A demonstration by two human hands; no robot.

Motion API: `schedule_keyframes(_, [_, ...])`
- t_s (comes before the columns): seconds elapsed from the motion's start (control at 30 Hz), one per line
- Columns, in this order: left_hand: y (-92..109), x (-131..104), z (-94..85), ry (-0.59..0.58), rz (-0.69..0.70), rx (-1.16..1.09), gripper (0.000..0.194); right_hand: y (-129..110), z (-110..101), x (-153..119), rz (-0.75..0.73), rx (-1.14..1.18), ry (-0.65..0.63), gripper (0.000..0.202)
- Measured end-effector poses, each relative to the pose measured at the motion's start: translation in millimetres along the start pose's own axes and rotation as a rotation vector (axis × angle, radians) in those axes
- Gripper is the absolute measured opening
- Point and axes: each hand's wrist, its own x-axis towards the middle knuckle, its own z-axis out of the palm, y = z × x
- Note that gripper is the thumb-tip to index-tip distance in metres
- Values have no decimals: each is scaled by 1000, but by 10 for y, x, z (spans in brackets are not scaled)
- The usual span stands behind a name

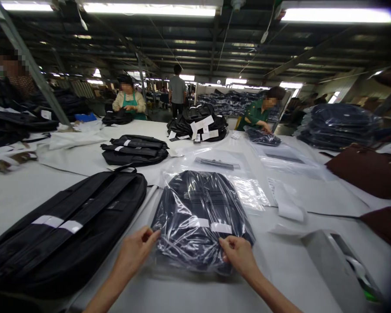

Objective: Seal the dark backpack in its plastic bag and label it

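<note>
Under long ceiling lights [150, 8] in a wide workshop, a white tabletop [280, 278] spreads from the foreground back to where other people work. In the head view, a dark backpack [198, 204] lies at the front middle of this surface, inside a clear plastic bag [179, 256] that wrinkles across it; two white bands show through the film. The left hand [140, 243] has thumb and fingertips brought together at the plastic's left edge. The right hand [239, 252] pinches the film on the near right part of the bundle, its fingers drawn in narrow.

On the left, a larger black backpack [74, 221] lies at a slant, leaving only a narrow strip of white beside the wrapped one, and it runs out at the left border of the view. To the right the room is broader: white surface reaches from the bundle to a grey box [332, 265] with a slot, near the right border. Just behind the bundle, flat clear sheets [247, 187] cover the surface, with a white paper strip [288, 204] to their right. Farther back sit a smaller black backpack [135, 150] and a heap of black bags [195, 117] with white tags.
</note>
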Motion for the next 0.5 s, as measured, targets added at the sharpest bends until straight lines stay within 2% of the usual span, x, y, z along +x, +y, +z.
schedule_keyframes(0.07, [58,-106,-121,295,59,64,28,-10,9,-8,-2,-17,20,41])
schedule_keyframes(0.1, [132,-198,-133,473,140,71,18,-16,14,-10,-1,-21,28,42])
schedule_keyframes(0.13, [237,-302,-105,628,261,66,11,-22,19,-11,-1,-25,34,42])
schedule_keyframes(0.17, [369,-402,-38,686,445,32,7,-29,23,-9,-4,-28,38,42])
schedule_keyframes(0.2, [518,-483,61,623,700,-16,9,-35,26,-6,-6,-30,39,42])
schedule_keyframes(0.23, [672,-529,182,444,950,-44,11,-41,26,-1,-6,-32,39,42])
schedule_keyframes(0.27, [816,-530,312,263,1135,-25,15,-46,23,6,-11,-38,42,42])
schedule_keyframes(0.3, [941,-484,437,90,1237,-4,13,-49,17,13,-21,-47,43,42])
schedule_keyframes(0.33, [1035,-397,547,-67,1279,35,13,-51,8,21,-29,-57,47,42])
schedule_keyframes(0.4, [1126,-152,702,-296,1246,105,28,-49,-12,32,-38,-73,49,41])
schedule_keyframes(0.5, [1087,156,793,-527,1125,149,54,-38,-28,40,1,-54,12,36])
